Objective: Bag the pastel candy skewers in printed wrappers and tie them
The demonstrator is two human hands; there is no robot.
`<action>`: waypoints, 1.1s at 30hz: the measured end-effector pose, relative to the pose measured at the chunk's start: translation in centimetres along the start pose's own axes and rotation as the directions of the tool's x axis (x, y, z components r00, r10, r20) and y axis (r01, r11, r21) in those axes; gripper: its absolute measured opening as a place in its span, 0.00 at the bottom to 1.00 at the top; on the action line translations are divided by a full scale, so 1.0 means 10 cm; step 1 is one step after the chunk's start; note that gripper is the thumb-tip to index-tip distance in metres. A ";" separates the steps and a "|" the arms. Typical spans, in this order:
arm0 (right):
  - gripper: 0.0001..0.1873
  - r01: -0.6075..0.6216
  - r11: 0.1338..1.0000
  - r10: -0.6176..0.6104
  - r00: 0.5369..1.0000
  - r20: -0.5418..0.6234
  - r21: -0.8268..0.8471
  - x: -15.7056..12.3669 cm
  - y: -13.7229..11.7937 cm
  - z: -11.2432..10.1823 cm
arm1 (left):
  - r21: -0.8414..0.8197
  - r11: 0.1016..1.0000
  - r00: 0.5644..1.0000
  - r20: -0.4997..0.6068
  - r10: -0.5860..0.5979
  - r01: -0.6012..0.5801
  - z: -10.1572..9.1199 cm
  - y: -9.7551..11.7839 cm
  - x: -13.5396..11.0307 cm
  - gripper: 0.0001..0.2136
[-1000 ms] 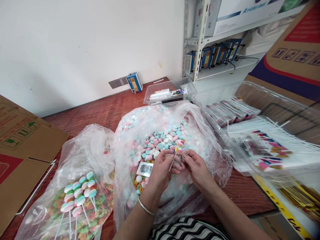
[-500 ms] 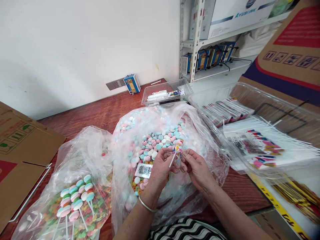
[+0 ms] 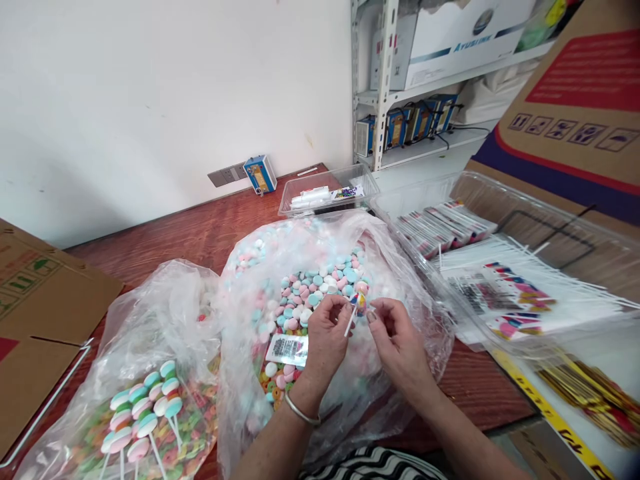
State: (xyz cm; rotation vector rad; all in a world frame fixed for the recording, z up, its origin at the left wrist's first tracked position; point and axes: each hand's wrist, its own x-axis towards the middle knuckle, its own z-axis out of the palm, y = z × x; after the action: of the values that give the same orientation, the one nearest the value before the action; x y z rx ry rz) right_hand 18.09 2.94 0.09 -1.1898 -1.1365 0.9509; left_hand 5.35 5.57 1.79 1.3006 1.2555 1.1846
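My left hand [image 3: 327, 337], with a bangle at the wrist, is closed on a small lollipop [image 3: 360, 301] in a colourful wrapper. Its white stick slants down past my fingers. Just to the right, my right hand [image 3: 400, 347] has thumb and fingertips pinched together close to the wrapper; what they grip is too small to tell. Both hands are above a large clear plastic bag [image 3: 400, 260] full of pink, blue and white candies [image 3: 300, 293]. A flat printed wrapper [image 3: 287, 351] with a barcode lies on the candies, left of my left hand.
On the left, stacked-candy lollipops [image 3: 143, 417] lie on a second bag [image 3: 165, 287] of ring candies. To the right, a clear tray [image 3: 415, 267] holds white sticks [image 3: 530, 257] and printed wrappers. A smaller tray [image 3: 370, 187] stands behind. Cardboard boxes [image 3: 60, 287] flank the table.
My right hand has drawn slightly right, away from my left hand, and more of the wrapped lollipop shows between them. My left hand keeps its hold. The camera view has shifted a little.
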 end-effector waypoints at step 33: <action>0.27 0.310 0.788 -0.203 0.947 0.251 -0.532 -0.22 0.00 -0.14 | 0.100 0.970 0.974 0.061 0.219 -0.224 0.06 0.09 -0.03 0.05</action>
State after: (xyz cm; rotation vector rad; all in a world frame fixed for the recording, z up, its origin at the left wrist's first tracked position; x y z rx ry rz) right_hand 19.04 0.56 -0.28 -1.3821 -1.7645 0.5195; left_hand 6.06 5.20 2.58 1.5721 1.1729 1.2456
